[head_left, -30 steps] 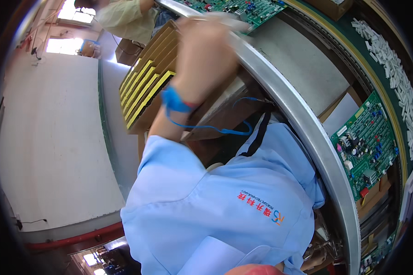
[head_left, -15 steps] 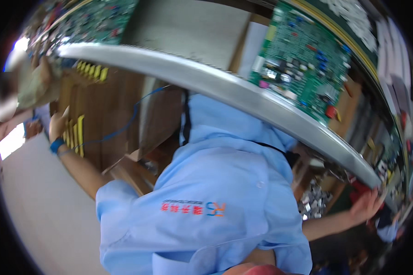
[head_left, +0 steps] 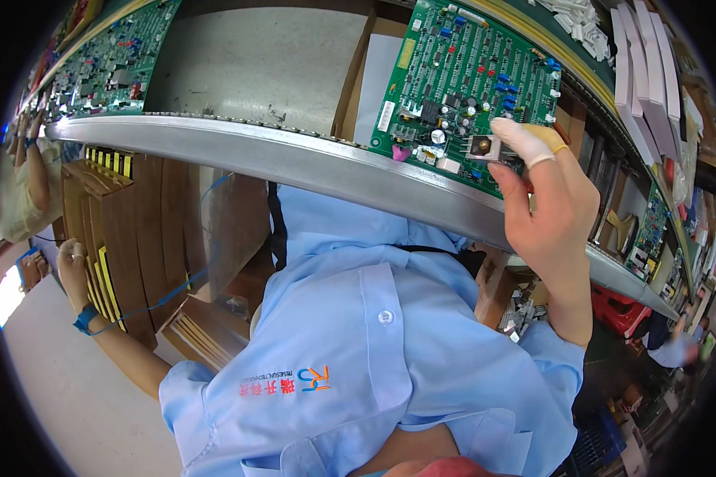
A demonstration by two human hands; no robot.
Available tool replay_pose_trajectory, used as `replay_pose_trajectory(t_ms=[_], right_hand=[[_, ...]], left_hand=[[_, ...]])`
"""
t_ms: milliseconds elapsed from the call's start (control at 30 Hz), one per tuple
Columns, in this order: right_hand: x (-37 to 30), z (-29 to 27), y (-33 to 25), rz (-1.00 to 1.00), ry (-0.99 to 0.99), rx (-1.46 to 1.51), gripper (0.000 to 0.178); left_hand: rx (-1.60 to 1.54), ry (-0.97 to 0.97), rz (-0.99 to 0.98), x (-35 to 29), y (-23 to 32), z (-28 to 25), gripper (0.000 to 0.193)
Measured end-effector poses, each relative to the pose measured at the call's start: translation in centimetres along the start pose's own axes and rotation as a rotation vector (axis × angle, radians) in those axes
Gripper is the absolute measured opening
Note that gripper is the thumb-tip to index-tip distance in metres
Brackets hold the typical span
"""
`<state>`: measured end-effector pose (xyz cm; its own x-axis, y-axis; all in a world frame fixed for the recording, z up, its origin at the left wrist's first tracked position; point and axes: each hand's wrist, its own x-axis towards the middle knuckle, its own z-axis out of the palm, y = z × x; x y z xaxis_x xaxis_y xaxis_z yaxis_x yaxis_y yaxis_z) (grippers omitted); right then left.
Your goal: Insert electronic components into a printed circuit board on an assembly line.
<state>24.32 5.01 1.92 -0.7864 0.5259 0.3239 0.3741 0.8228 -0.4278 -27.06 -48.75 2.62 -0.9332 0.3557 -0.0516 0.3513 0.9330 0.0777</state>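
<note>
right hand (head_left: pixel 553 208) hides green board's (head_left: pixel 461 75) corner (partly).

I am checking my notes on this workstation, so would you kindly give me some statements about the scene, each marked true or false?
1. The right hand pinches a small metal part at the green circuit board. True.
2. The right hand's wrist bears a blue strap. False: the blue strap is on the left hand's wrist.
3. The right hand wears a white fingertip cover. True.
4. The left hand touches the green circuit board. False: it is well away, by the yellow-edged cardboard.
5. A metal rail runs between the blue shirt and the green circuit board. True.
</note>
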Motion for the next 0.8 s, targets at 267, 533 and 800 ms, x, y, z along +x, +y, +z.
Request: replay_pose_trajectory(t_ms=[267, 533, 800], right_hand=[[0.3, 1.5, 0.5, -0.177, -0.059, -0.151, 0.04], [0.0, 1.8, 0.3, -0.211, -0.044, -0.194, 0.038], [0.9, 1.8, 0.4, -0.292, -0.046, -0.233, 0.035]], left_hand=[[-0.845, 0.376, 0.013, -0.9, 0.6, -5.5, 0.023], [-1.944, -0.718, 0.167, -1.1, 16.6, -1.1, 0.037], [-1.608, -0.168, -0.133, -7.3, 35.8, 0.2, 0.048]])
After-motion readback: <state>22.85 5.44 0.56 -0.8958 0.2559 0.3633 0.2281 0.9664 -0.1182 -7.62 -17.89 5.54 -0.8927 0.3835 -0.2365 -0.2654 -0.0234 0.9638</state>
